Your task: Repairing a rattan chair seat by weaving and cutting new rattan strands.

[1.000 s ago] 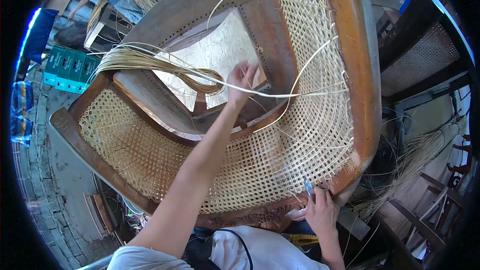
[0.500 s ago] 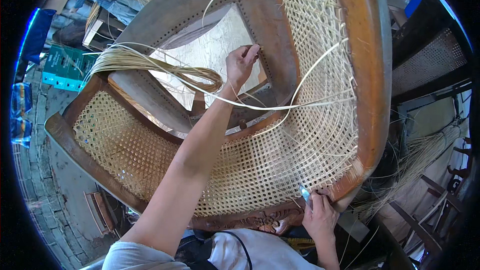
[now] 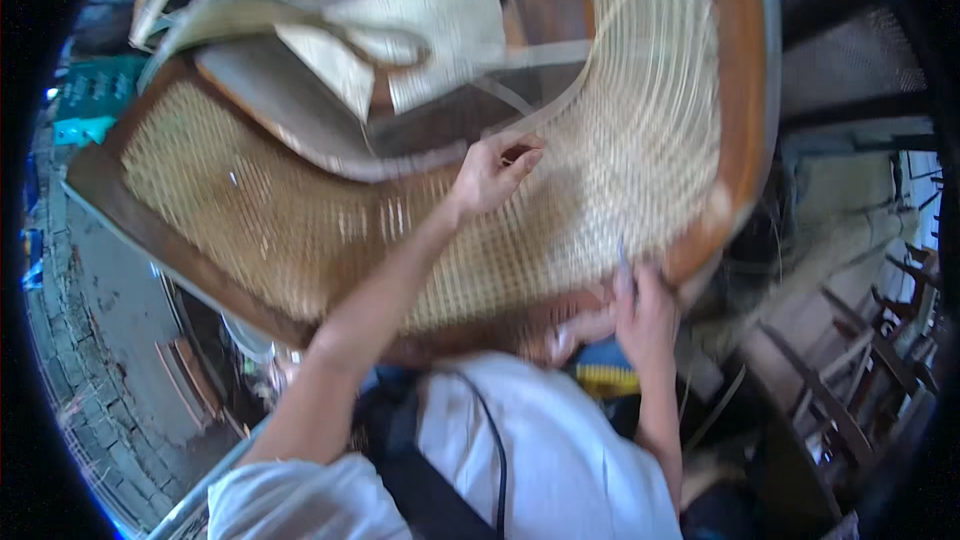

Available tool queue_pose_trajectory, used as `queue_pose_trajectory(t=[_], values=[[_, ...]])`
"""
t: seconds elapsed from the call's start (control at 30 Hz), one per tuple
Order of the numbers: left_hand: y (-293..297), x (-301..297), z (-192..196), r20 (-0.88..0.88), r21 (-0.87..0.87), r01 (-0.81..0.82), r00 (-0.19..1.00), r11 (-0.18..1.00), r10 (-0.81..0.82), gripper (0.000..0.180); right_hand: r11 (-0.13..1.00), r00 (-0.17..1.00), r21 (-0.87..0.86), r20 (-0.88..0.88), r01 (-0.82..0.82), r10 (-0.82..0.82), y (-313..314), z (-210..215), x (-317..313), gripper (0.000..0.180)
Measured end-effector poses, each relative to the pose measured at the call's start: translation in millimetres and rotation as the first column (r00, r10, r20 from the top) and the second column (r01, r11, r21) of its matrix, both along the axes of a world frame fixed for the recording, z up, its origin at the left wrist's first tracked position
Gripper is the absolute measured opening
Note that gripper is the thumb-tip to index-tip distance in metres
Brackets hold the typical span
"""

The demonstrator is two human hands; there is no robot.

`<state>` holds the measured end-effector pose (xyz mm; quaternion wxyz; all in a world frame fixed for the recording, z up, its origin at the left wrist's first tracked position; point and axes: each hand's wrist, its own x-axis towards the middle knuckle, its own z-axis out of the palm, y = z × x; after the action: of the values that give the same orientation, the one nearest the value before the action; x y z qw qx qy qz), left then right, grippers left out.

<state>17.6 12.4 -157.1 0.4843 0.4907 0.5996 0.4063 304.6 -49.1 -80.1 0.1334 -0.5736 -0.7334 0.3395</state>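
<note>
A wooden chair frame with woven cane panels (image 3: 470, 270) lies across the view, blurred by motion. My left hand (image 3: 497, 177) hovers over the cane near the inner wooden edge. Its fingers are curled in toward the thumb; whatever they may pinch is too blurred to make out. At the lower right my right hand (image 3: 645, 310) closes round a slim pointed tool with a bluish metal tip (image 3: 622, 250), beside the frame's near corner. A looped bundle of cane strands (image 3: 260, 22) rests on the frame at upper left. Pale loose strands (image 3: 540, 55) run from it toward the right panel.
Pale board (image 3: 440, 20) shows through the frame's opening. Green boxes (image 3: 95, 90) stand at far left on brick paving. To the right are dark wooden furniture parts (image 3: 830, 390) and a dark cane-panelled piece (image 3: 860, 70).
My left hand has come back from the opening's far edge to above the woven cane. The whole view has shifted, so the chair sits higher in it. My right hand still grips the tool.
</note>
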Motion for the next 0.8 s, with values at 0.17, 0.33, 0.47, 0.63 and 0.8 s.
queue_pose_trajectory(t=[0.17,0.33,0.47,0.63,0.8], values=[[-83.6,41.5,9.4,0.027,0.158,0.41,0.907,0.898,-0.419,0.034,0.998,0.987,-0.023,-0.149,0.058,-0.06,-12.1,17.1,-2.0,0.034],[-90.8,45.7,-1.8,-0.216,0.223,0.513,0.855,0.829,-0.471,0.029,0.993,0.996,-0.098,-0.055,0.07,-0.076,-27.0,27.0,-4.1,0.036],[-90.5,46.4,-13.2,0.333,0.12,0.357,0.865,0.926,-0.377,0.016,1.0,0.984,-0.018,0.178,0.002,0.001,-32.2,34.5,-8.6,0.032],[-80.0,37.9,-10.4,0.434,-0.19,0.314,0.877,0.93,-0.207,0.021,0.993,0.897,-0.112,0.435,-0.033,0.079,-24.7,50.4,-49.3,0.023],[-81.7,42.9,-12.5,0.258,-0.128,0.253,0.942,0.959,-0.214,0.022,0.965,0.82,-0.119,0.509,-0.235,0.262,-15.6,29.8,-62.5,0.02]])
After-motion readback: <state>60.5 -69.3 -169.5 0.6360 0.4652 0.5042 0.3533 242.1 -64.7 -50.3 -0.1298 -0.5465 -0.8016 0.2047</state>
